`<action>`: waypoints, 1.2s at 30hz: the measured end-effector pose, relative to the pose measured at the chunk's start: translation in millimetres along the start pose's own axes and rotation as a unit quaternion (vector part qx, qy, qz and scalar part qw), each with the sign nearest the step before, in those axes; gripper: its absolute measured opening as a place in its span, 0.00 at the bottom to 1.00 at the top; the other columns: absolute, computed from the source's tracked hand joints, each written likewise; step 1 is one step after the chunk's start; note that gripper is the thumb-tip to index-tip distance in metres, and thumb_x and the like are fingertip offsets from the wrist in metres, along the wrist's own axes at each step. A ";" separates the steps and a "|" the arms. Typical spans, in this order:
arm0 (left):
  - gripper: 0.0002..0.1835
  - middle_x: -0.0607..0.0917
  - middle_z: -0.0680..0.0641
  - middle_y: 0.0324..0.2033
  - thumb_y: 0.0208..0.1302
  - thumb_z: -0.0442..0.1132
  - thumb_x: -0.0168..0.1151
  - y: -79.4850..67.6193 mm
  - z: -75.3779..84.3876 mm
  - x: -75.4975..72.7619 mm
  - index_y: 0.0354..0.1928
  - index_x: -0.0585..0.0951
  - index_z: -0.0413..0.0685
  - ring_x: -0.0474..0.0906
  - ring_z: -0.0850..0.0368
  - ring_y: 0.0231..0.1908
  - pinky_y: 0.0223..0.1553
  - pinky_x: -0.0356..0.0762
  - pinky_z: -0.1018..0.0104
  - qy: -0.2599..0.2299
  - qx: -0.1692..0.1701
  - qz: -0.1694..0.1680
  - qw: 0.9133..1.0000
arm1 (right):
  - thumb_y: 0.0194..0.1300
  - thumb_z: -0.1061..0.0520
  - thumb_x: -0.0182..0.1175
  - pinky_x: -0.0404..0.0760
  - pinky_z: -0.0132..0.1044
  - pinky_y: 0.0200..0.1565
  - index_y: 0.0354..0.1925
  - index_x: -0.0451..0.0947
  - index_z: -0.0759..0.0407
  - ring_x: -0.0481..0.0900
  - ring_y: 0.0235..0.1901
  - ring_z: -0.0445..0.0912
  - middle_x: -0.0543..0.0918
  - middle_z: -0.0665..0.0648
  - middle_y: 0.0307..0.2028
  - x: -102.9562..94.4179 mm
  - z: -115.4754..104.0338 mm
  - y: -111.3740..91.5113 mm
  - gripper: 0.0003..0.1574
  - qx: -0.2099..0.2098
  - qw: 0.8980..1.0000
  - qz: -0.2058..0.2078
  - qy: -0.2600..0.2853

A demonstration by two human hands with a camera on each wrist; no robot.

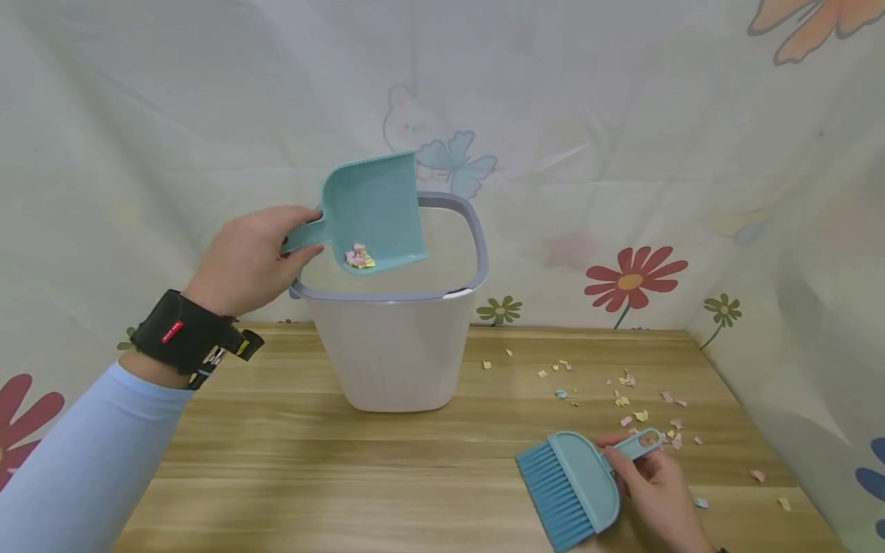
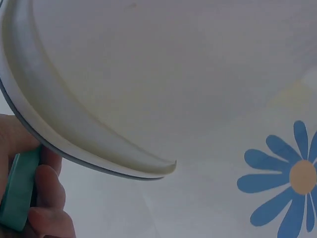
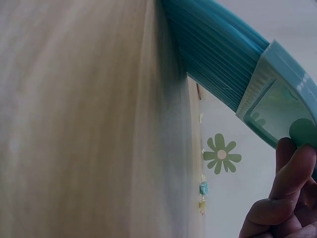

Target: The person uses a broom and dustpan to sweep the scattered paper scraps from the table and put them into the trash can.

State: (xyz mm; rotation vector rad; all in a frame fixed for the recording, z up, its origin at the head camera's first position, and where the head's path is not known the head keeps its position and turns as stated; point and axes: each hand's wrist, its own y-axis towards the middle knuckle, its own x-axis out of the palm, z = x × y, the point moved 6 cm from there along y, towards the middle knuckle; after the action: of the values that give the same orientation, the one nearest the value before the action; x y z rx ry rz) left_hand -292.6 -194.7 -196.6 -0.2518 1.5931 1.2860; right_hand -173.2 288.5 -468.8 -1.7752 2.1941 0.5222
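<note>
Grips teal plastic dustpan (image 1: 379, 203) in left hand (image 1: 245, 259) over white, blue-rimmed plastic bin (image 1: 399, 353), far centre; holds blue bristled brush (image 1: 588, 478) in right hand (image 1: 655, 485), near right. Best tip pastel paper scraps (image 1: 359, 256) slowly, well inside.

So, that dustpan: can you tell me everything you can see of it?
The dustpan is teal and looks like plastic: a broad scoop with rounded back corners, a straight front edge and a short handle. The person's left hand grips the handle. It is tilted, inside toward the head camera and front edge facing right, at the pale bin's opening. Pink and yellow scraps lie in its lower back corner. Whether it touches the bin isn't clear.
</note>
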 end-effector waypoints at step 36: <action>0.26 0.90 0.36 0.38 0.54 0.26 0.76 -106.3 23.3 -47.0 0.58 0.85 0.37 0.71 0.84 0.30 0.34 0.67 0.88 -0.109 -0.030 0.160 0.981 | 0.77 0.58 0.60 0.79 0.35 0.28 0.52 0.83 0.71 0.77 0.21 0.44 0.87 0.43 0.34 -4.2 -2.2 -0.5 0.17 0.015 0.999 -0.036 0.038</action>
State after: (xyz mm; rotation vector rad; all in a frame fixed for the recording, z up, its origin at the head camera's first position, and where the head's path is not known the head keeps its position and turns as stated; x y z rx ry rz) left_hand -185.1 -238.1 -220.9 0.1122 1.4461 1.5526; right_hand -171.8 291.1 -465.1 -1.8802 2.1660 0.4108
